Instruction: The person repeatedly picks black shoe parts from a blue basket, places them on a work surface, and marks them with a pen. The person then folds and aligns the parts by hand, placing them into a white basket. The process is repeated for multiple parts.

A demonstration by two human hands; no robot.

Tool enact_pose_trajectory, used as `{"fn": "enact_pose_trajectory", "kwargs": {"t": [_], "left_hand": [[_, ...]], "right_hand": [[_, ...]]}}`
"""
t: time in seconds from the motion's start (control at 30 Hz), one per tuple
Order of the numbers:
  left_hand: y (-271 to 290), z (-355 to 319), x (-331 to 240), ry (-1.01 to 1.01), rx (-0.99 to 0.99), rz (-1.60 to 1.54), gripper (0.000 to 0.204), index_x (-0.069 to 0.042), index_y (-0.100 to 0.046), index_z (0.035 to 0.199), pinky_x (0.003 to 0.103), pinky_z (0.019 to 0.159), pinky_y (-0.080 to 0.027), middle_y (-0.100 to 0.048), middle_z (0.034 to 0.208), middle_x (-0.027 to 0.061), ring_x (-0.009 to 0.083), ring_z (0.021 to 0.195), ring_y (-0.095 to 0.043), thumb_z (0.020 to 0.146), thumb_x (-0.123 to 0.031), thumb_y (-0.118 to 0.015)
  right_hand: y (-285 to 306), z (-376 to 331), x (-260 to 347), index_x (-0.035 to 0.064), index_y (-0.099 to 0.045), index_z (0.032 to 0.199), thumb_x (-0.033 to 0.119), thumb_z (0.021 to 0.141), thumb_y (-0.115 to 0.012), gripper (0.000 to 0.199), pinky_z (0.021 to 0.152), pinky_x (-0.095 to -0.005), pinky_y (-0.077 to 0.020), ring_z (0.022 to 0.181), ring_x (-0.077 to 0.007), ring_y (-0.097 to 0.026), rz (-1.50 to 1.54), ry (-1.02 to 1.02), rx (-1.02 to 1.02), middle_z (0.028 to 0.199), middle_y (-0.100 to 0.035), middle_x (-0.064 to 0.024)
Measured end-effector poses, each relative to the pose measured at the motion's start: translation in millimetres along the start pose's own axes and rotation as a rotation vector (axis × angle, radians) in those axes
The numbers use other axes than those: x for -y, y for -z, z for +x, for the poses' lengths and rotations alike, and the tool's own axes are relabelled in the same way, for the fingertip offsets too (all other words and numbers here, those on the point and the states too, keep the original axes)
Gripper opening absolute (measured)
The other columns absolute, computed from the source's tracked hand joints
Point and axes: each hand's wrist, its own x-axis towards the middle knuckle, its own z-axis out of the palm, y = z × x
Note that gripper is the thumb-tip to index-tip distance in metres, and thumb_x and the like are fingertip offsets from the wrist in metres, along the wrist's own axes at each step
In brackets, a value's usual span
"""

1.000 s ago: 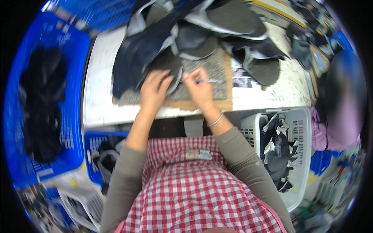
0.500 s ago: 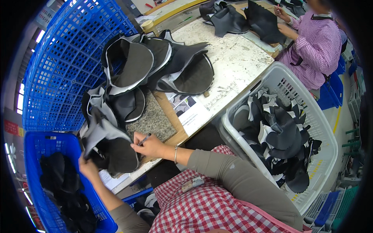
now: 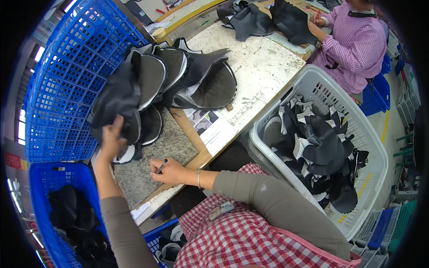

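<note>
Workshop counter (image 3: 263,67), pale and scuffed, runs diagonally between crates and baskets. At far left a blue crate (image 3: 67,214) holds dark offcuts; a second blue crate (image 3: 67,80) stands on edge behind the work area.

Left hand (image 3: 111,142): closed on the topmost dark piece (image 3: 115,100) of the stack of cut pieces (image 3: 178,80), lifting it clear of the pieces beneath. These pieces are dark with pale edging and lie overlapped across the counter and the back of the grey pad (image 3: 170,147).

Right hand (image 3: 172,172): closed on a pen (image 3: 161,166), tip down, resting on the grey pad near its front edge.

Procedure note: lift one piece only; separate it fully from the piece below before bringing it over the pad. Lay it flat so the pen meets a firm surface.

Clearances: bare pad is available between both hands. The pad's front edge lies close to the counter edge, so little margin remains there. A white basket (image 3: 375,147) of cut pieces stands just right of the counter. At upper right a co-worker's sleeve (image 3: 353,44) occupies the far end, well apart.
</note>
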Motion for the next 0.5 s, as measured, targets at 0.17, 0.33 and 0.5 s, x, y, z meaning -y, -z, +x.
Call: {"fn": "enact_pose_trajectory", "kwargs": {"t": [0.17,0.33,0.5], "left_hand": [[-68,-46,-33,0.018,-0.410,-0.303,0.084,-0.026,-0.043,0.159,0.050,0.118,-0.031,-0.033,0.159,0.0260,0.0438,0.144,-0.035,0.086,0.007,-0.067],[-135,-207,13,0.385,-0.464,-0.135,0.072,-0.013,-0.046,0.156,0.051,0.116,-0.033,-0.041,0.153,0.0293,0.0447,0.140,-0.040,0.087,-0.001,-0.067],[-203,-420,65,1.064,-0.378,0.230,0.048,0.005,-0.064,0.133,0.057,0.106,-0.041,-0.065,0.122,0.0320,0.0505,0.116,-0.057,0.096,-0.025,-0.068]], "right_hand": [[2,1,0,0.0065,-0.053,0.091,0.023,0.094,-0.070,0.023,0.065,-0.0379,-0.0514,0.068,-0.0279,-0.066,-0.035,0.013,0.020,0.075,-0.063,-0.0086],[1,-1,2,0.0076,-0.054,0.092,0.026,0.097,-0.067,0.023,0.066,-0.0379,-0.0525,0.069,-0.0270,-0.067,-0.041,0.008,0.048,0.075,-0.065,-0.0068],[3,0,0,0.0098,-0.057,0.091,0.030,0.095,-0.067,0.023,0.068,-0.0392,-0.0533,0.075,-0.0304,-0.067,-0.123,0.006,0.030,0.082,-0.066,-0.0093]]}}
